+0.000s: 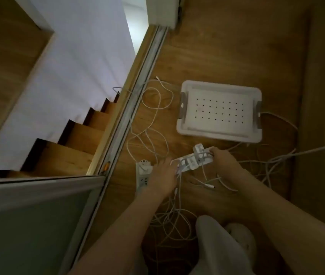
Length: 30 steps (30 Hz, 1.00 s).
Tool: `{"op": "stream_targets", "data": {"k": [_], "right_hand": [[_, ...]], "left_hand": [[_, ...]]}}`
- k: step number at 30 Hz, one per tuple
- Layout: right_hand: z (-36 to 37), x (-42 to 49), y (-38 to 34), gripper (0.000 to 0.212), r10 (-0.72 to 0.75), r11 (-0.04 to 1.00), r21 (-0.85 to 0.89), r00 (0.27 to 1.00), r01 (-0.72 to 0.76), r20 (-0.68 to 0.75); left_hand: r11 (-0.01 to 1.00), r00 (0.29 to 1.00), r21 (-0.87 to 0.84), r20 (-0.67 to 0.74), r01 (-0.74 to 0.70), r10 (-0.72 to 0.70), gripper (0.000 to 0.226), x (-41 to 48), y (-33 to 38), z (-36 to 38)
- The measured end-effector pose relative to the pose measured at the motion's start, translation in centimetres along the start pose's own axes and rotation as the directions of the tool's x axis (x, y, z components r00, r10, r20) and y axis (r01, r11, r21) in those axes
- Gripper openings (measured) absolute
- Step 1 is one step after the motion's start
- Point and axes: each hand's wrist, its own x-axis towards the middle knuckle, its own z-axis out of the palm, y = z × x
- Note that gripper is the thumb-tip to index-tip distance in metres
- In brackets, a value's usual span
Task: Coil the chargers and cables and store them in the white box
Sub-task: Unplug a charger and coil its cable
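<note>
A white box (185, 130) with a perforated bottom lies on the wooden floor, nothing inside it. Just in front of it my right hand (224, 160) grips the right end of a white power strip (192, 161) with chargers plugged in and thin cables draped over it. My left hand (164, 173) is at the strip's left end, fingers on it among the cables. A second power strip (142, 172) lies on the floor, partly hidden under my left hand. Loose white cables (153, 116) loop across the floor to the left of the box, and more trail off to the right (276, 157).
A metal sliding-door track (138, 96) runs diagonally left of the cables, with a mirrored panel showing wooden stairs beyond it. My knee in pale trousers (215, 241) and a white slipper (243, 237) are at the bottom, with tangled cables (174, 221) beside them.
</note>
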Motion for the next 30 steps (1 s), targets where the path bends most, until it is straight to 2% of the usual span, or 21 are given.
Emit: {"op": "stream_targets", "data": {"k": [1, 4, 6, 8, 9, 10, 12, 13, 15, 17, 22, 26, 30], "right_hand": [[0.4, 0.2, 0.5, 0.038, 0.017, 0.999, 0.050, 1.000, -0.017, 0.003], [1.3, 0.9, 1.2, 0.036, -0.052, 0.987, 0.154, 0.998, 0.054, -0.018], [2.0, 1.3, 1.5, 0.032, -0.077, 0.975, 0.204, 0.996, 0.084, -0.042], [2.7, 1.7, 1.5, 0.031, -0.097, 0.954, 0.270, 0.987, 0.129, -0.131], [3.0, 2.0, 1.5, 0.029, -0.074, 0.950, 0.288, 0.982, 0.123, -0.176], [3.6, 2.6, 1.9, 0.027, -0.040, 0.944, 0.313, 0.976, 0.108, -0.216], [4.5, 3.4, 2.4, 0.027, 0.057, 0.910, 0.412, 0.968, 0.050, -0.244], [4.9, 3.9, 2.8, 0.035, 0.059, 0.902, 0.430, 0.972, 0.045, -0.227], [5.6, 4.6, 3.3, 0.049, -0.029, 0.901, 0.419, 0.980, 0.111, -0.198], [5.8, 5.2, 3.6, 0.054, -0.132, 0.869, 0.455, 0.977, 0.196, -0.169], [6.6, 8.3, 4.9, 0.062, -0.256, 0.817, 0.474, 0.943, 0.330, -0.214], [7.7, 9.8, 5.0, 0.055, -0.276, 0.784, 0.495, 0.925, 0.375, -0.263], [8.8, 10.0, 4.4, 0.038, -0.233, 0.683, 0.597, 0.900, 0.422, -0.369]], "left_hand": [[1.000, 1.000, -0.008, 0.003, -0.005, 0.006, 0.051, 0.5, 0.3, 0.4], [0.997, 1.000, -0.078, -0.002, -0.007, 0.007, 0.054, 1.9, 0.7, 1.5], [0.972, 0.998, -0.224, 0.009, 0.064, -0.063, 0.041, 3.0, 1.2, 2.0], [0.849, 0.978, -0.496, -0.003, 0.180, -0.209, 0.033, 3.8, 1.7, 2.1], [0.778, 0.962, -0.589, -0.003, 0.220, -0.274, 0.040, 4.2, 2.0, 2.3], [0.755, 0.955, -0.614, -0.007, 0.229, -0.296, 0.044, 4.6, 2.2, 2.5], [0.860, 0.971, -0.476, -0.050, 0.183, -0.235, 0.026, 5.5, 2.5, 3.1], [0.915, 0.980, -0.370, -0.048, 0.160, -0.191, 0.016, 5.8, 2.5, 3.6], [0.971, 0.990, -0.209, -0.043, 0.119, -0.131, 0.039, 5.9, 2.5, 4.5], [0.970, 0.994, -0.228, -0.056, 0.081, -0.096, 0.056, 6.2, 2.5, 5.2], [0.953, 0.992, -0.292, -0.071, 0.075, -0.100, 0.060, 7.1, 1.8, 6.0], [0.960, 0.995, -0.274, -0.056, 0.061, -0.080, 0.061, 7.6, 1.2, 6.2], [0.953, 0.989, -0.297, -0.117, 0.052, -0.090, 0.057, 7.9, 1.5, 5.9]]}}
